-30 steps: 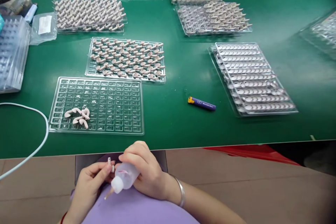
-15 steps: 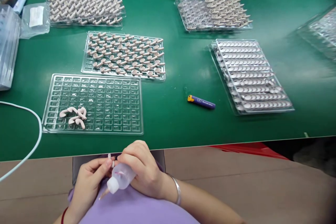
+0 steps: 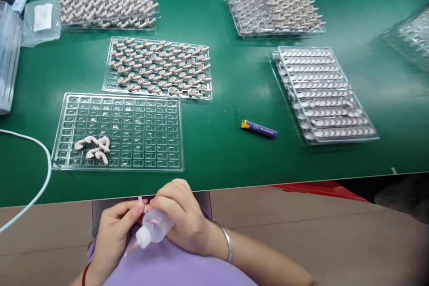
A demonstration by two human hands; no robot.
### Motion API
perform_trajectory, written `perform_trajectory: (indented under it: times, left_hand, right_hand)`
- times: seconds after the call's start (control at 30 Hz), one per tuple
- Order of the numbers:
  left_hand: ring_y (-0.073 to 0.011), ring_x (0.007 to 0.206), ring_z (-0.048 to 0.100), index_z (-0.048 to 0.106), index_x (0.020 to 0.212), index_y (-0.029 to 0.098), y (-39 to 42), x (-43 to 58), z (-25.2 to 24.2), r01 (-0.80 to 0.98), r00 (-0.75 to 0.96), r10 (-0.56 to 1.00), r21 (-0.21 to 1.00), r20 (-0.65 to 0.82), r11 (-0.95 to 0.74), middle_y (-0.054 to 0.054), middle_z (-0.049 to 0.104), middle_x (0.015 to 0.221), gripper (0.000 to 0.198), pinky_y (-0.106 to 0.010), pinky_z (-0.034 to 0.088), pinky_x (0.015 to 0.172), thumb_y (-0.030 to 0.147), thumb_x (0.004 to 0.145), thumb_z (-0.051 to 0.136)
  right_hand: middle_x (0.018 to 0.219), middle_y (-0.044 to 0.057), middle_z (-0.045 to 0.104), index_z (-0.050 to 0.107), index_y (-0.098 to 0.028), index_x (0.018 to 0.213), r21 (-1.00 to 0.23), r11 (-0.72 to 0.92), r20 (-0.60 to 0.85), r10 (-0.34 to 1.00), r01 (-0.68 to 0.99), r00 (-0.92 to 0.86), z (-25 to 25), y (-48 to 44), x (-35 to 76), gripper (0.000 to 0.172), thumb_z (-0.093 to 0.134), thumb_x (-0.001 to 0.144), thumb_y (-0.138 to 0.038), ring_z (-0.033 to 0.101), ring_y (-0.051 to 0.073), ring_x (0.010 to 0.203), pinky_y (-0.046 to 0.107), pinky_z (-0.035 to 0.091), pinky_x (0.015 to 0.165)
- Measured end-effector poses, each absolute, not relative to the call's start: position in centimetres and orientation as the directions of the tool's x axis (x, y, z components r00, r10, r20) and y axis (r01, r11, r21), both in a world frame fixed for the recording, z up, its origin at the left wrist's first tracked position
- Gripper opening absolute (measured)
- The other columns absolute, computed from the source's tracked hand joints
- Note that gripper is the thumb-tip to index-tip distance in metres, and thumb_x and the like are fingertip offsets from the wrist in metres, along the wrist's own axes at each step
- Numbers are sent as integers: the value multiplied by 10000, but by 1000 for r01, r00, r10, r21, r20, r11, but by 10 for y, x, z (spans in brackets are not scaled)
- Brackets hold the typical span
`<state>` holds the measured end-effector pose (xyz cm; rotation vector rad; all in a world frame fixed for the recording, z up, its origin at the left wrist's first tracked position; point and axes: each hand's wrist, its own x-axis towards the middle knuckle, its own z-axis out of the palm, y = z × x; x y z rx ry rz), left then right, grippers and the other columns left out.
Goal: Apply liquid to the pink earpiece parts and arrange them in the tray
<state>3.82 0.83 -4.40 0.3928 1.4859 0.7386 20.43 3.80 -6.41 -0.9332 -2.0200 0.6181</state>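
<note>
Over my lap, just below the table edge, my left hand pinches a small white part between thumb and finger. My right hand is closed around a translucent bottle with a white cap and a thin brownish nozzle that points down to the left. The right fingertips meet the left ones beside the white part, and whether they also grip it is hidden. On the table in front lies a clear tray with several loose pinkish curved pieces at its lower left.
Behind the clear tray is another tray filled with small parts. A purple and yellow lighter lies right of centre. Stacked trays stand at the right, more trays at the back. A pale cable curves along the left edge.
The view has shifted very slightly. Both hands keep the same pose, with the bottle and the small white part still held.
</note>
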Motion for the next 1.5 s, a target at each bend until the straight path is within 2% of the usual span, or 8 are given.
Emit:
perform_trajectory:
  times: [0.27,0.33,0.43,0.63,0.83,0.93,1.07,1.5]
  left_hand:
    - [-208,640,682,790,779,175,12,32,-37,-48,23,756,754,-655,655,-78,752,726,318,-272,560,586,484,710,757]
    - [-220,690,708,789,780,198,15,27,-30,120,13,849,844,-528,523,-72,764,773,224,-275,575,623,414,741,745]
    - [-168,659,702,779,787,233,19,20,-21,388,30,987,912,-160,136,-30,760,764,77,-220,560,614,290,777,728]
    - [-98,639,655,726,899,206,51,15,0,584,200,932,727,302,-361,9,709,763,97,-170,531,594,161,819,693]
    - [-129,734,660,745,837,225,157,-7,23,742,187,800,452,570,-495,3,720,820,52,-237,540,718,246,789,742]
    - [-146,723,655,757,841,212,216,-30,18,751,74,816,507,573,-424,-18,715,833,121,-248,538,657,315,779,737]
    - [-173,777,670,761,824,207,260,-50,3,814,147,876,447,460,-371,-24,731,835,148,-275,532,740,295,809,643]
    - [-207,799,676,752,795,256,272,-51,1,899,169,955,359,242,-250,-3,754,834,197,-285,530,758,377,751,602]
  right_hand:
    - [837,54,629,571,-185,996,-761,578,451,798,296,-399,-59,44,212,126,582,894,-113,579,178,736,325,480,676]
    - [853,41,625,563,-202,1002,-861,468,371,846,199,-383,-54,51,220,155,654,876,-197,591,164,729,287,502,642]
    - [813,4,608,548,-224,957,-952,284,233,914,113,-332,-46,60,235,249,740,819,-303,568,131,643,241,484,563]
    - [769,-17,576,534,-231,916,-976,195,168,959,101,-229,-45,65,245,272,757,804,-340,527,119,606,232,460,546]
    - [779,-19,573,542,-241,920,-988,144,130,968,50,-214,-50,64,242,266,767,785,-290,525,118,609,229,453,551]
    - [788,-22,572,543,-247,925,-990,139,129,969,32,-213,-52,64,242,267,767,781,-272,525,116,612,228,451,555]
    - [789,-24,570,545,-248,922,-991,136,130,968,16,-213,-53,65,242,259,762,782,-262,522,113,610,225,449,552]
    - [789,-37,567,546,-261,923,-991,136,132,969,3,-209,-55,64,241,260,761,778,-243,507,103,607,213,440,553]
